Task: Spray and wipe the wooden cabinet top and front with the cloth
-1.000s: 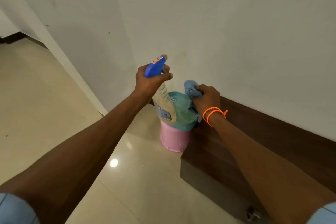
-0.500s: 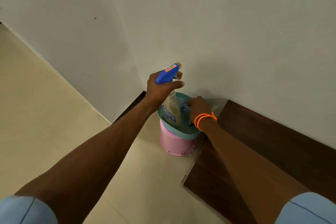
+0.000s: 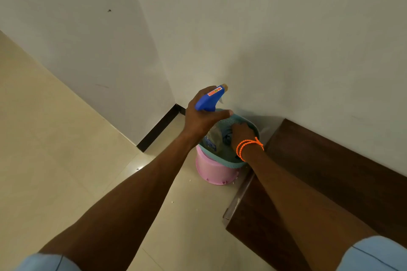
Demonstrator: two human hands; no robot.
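A spray bottle (image 3: 210, 98) with a blue trigger head stands tilted in a teal mesh basket (image 3: 236, 119). My left hand (image 3: 200, 119) grips the bottle at its neck. My right hand (image 3: 241, 135), with orange bands at the wrist, reaches down inside the basket and its fingers close on a blue cloth (image 3: 226, 136), mostly hidden there. The dark wooden cabinet (image 3: 319, 167) lies low along the wall at the right, under my right forearm.
The teal basket sits on a pink bucket (image 3: 212, 171) on the cream tiled floor (image 3: 55, 149), in the corner beside the cabinet's left end. White walls (image 3: 264, 28) meet behind it, with a dark skirting strip (image 3: 158, 127) at the floor.
Both hands have gone down to the basket. The cloth, held above the rim before, now lies inside it under my right hand. The bottle's base has sunk into the basket.
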